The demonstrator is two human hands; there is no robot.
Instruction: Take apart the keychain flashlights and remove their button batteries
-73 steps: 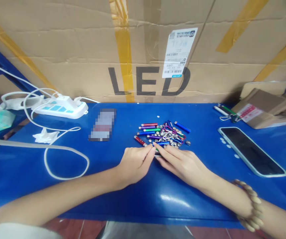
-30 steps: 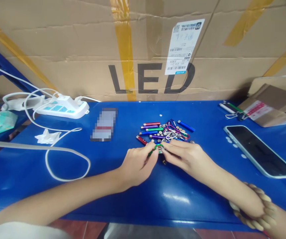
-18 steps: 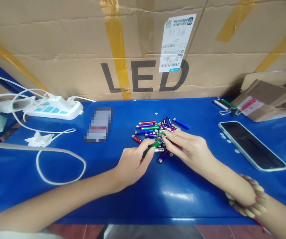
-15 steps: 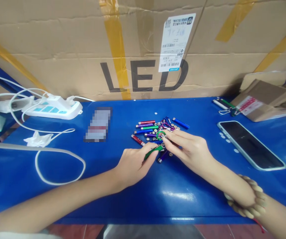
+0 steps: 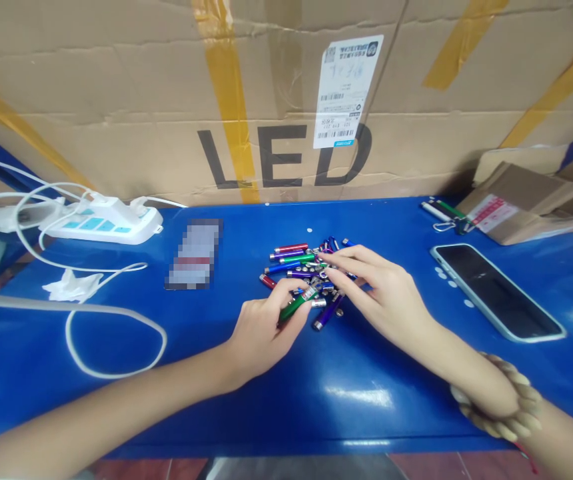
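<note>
Head camera view: a glossy green metal tube (image 5: pixel 294 309) lies slantwise in the left hand (image 5: pixel 262 327), pinched between thumb and fingers, its far end pointing up and to the right, with a silvery-white patch near that end. It is held just in front of a loose pile of small, shiny metal tubes (image 5: pixel 302 274) on the glossy blue counter (image 5: pixel 286 413). Those are red, purple, green and blue with silver ends, and small round silver pieces (image 5: pixel 340 313) lie among and beside them. Over the pile's right side is the right hand (image 5: pixel 391 290), thumb and fingertips slightly apart; whether they touch anything is hard to tell. At the right rear stands a small brown cardboard box (image 5: pixel 521 190) with a red-and-white label, its inside hidden; white and green tubes (image 5: pixel 435 211) lie beside it. Behind the counter rises a large brown cardboard carton (image 5: pixel 141 73) lettered "LED", contents hidden.
</note>
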